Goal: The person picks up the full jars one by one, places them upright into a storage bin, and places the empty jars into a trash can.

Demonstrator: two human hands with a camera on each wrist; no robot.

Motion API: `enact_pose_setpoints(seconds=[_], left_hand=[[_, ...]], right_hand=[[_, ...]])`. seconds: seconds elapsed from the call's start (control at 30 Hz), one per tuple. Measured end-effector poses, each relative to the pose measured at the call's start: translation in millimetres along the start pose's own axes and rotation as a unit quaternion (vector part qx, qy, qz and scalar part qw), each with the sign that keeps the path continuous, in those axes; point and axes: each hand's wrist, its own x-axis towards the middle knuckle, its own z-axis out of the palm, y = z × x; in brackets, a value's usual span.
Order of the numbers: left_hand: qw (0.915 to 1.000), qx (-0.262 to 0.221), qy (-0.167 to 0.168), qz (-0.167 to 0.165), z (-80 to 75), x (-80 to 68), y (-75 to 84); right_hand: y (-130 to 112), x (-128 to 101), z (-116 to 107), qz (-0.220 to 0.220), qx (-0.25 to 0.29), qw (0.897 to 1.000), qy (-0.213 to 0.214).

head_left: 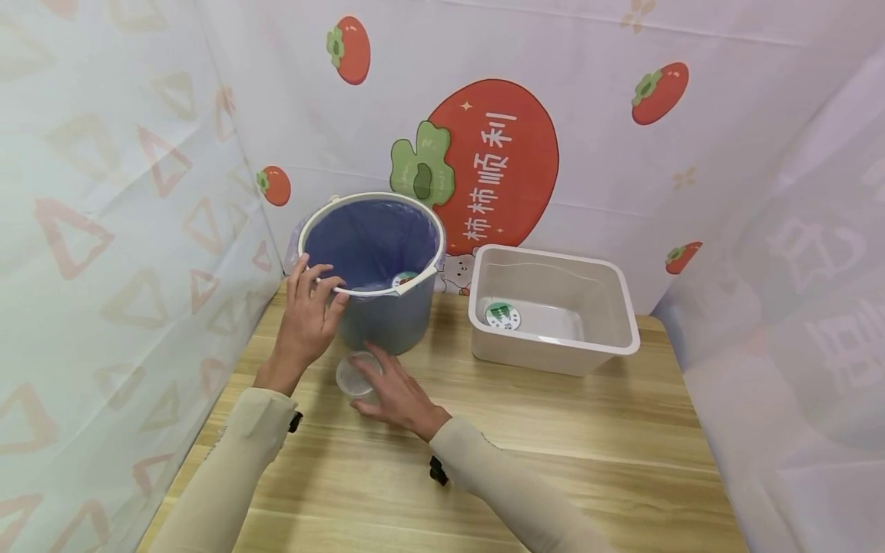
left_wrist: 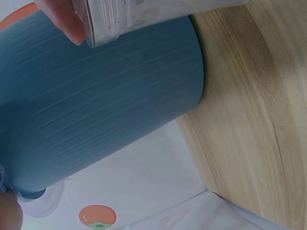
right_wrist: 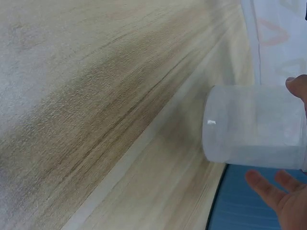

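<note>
A blue-grey bucket [head_left: 387, 322] with a pale rim and a plastic bag lining stands at the back left. My left hand [head_left: 307, 319] rests on the rim's near left side, fingers loosely bent and spread. In the left wrist view only a fingertip [left_wrist: 9, 211] shows beside the bag's edge. Just in front of the bucket, a clear lidded plastic jar [right_wrist: 254, 127] stands upright on the table. My right hand [head_left: 401, 392] spans the jar's top, thumb and a finger on the lid, pinching it. The other fingers [right_wrist: 264, 189] stay spread apart from the jar's side.
A beige rectangular bin [head_left: 539, 349] with a round green-and-white sticker inside stands right of the bucket. The wood-grain table [head_left: 553, 445] is enclosed by white printed cloth [head_left: 594, 46] at the back and sides.
</note>
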Motion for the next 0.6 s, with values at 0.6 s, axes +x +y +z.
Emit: enact_pose_setpoints(seconds=[0.6], left_hand=[[1.0000, -0.004, 0.002, 0.002, -0.3, 0.4, 2.0]], right_hand=[[-1.6, -4.3, -13.7, -0.008, 0.006, 1.000, 0.018]])
